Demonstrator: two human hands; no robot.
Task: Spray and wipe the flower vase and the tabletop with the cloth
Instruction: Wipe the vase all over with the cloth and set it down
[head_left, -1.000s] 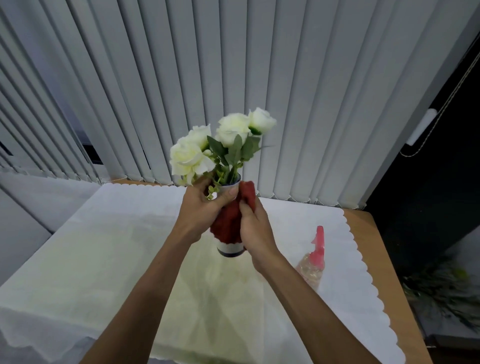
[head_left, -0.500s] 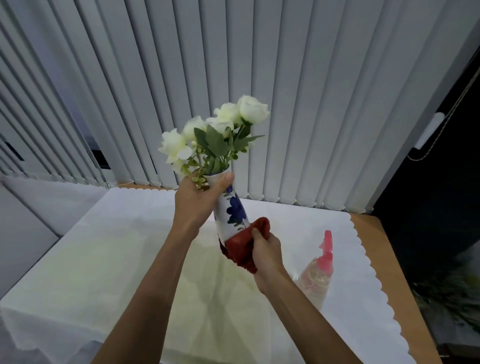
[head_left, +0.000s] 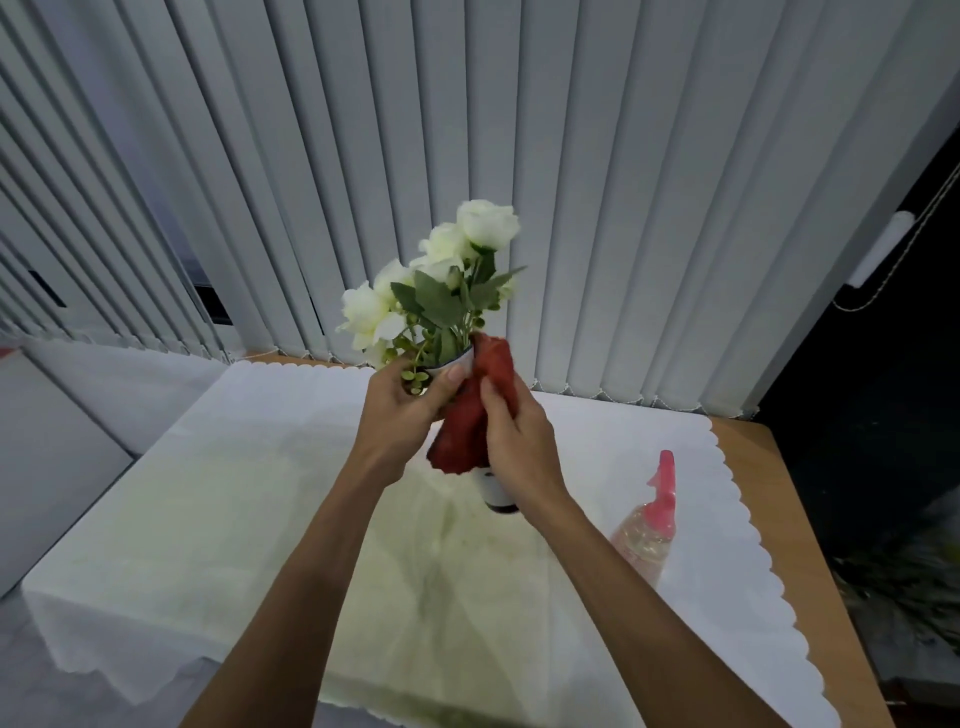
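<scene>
1. Head view, looking down: the left hand (head_left: 402, 410) has its fingers curled round the neck of the flower vase (head_left: 496, 493), thumb pressed flat just under the white rim.
2. The right hand (head_left: 519, 441) is closed on the red cloth (head_left: 470, 421), its fingers pressing the cloth against the vase's side.
3. The cloth drapes from the rim nearly to the base and, with both hands, hides most of the vase; only the rim strip and the dark-banded foot show.
4. The vase is held tilted, above the tabletop (head_left: 769, 457); whether its foot touches I cannot tell.
5. White roses (head_left: 485, 223) and green leaves lean up and to the right out of the mouth.
6. A white scalloped tablecloth (head_left: 208, 519) covers most of the wooden top.
7. A spray bottle (head_left: 649, 530) with a pink trigger head stands to the right of the right forearm, apart from the vase.
8. Grey vertical blinds (head_left: 623, 182) hang behind the table.
</scene>
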